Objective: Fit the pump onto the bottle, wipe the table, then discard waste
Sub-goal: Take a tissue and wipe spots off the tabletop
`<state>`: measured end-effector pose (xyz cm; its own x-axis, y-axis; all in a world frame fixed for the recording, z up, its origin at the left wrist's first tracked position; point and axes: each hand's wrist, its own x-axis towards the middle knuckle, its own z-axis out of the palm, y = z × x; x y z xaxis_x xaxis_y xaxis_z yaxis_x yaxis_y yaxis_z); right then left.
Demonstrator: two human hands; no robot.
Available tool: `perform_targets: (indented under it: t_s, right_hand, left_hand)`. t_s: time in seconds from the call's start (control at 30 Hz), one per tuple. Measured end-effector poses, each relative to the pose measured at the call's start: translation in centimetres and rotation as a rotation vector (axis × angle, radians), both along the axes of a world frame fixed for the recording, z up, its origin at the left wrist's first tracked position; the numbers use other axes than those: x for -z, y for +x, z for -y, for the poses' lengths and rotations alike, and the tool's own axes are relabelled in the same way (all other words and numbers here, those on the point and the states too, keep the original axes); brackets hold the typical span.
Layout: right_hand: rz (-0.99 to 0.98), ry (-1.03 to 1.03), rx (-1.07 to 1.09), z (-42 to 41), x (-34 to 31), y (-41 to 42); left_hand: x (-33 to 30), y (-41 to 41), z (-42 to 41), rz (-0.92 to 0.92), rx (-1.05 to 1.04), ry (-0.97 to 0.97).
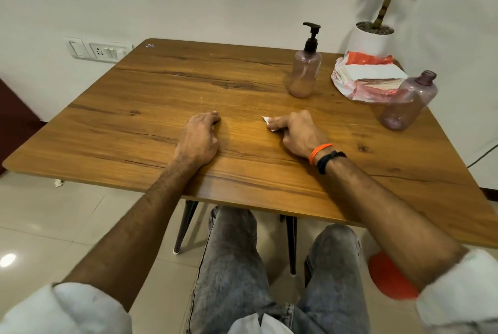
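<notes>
left hand [199, 139] loosely curled, empty | right hand [293, 132] pinching white scrap [268, 121] (mid-table) | pump bottle [305, 69], open bottle [407, 103] at 1–2 o'clock near table [134, 128] edge

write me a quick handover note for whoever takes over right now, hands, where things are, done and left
Left hand: rests on the table, fingers curled, holding nothing.
Right hand: pinches a small white scrap against the tabletop.
Pump bottle: upright at the far side, pump already on.
Second bottle: open, no pump, near the right edge.
Tissue pack: between the two bottles, further back.
Done: pump fitted. Left: finish wiping if needed, discard the scrap.
</notes>
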<state>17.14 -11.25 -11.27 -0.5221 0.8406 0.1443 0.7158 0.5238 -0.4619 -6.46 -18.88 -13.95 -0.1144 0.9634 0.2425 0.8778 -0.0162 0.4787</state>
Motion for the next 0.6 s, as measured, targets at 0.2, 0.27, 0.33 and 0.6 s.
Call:
perform_targets:
  t_s: [0.2, 0.27, 0.33, 0.6]
  right_hand:
    - [0.018, 0.028, -0.37, 7.2, 0.1, 1.7]
    - [0.018, -0.023, -0.502, 9.1, 0.0, 2.5]
    - [-0.035, -0.069, -0.539, 9.1, -0.2, 3.1]
    - [-0.029, 0.016, 0.038, 0.7, -0.5, 3.1]
  left_hand:
    - [-0.1, 0.1, 0.0, 0.02, -0.007, -0.011]
    - [-0.2, 0.3, 0.0, 0.018, -0.012, -0.007]
    - [-0.1, 0.3, 0.0, 0.012, -0.02, 0.0]
    - [-0.1, 0.1, 0.1, 0.029, -0.007, -0.023]
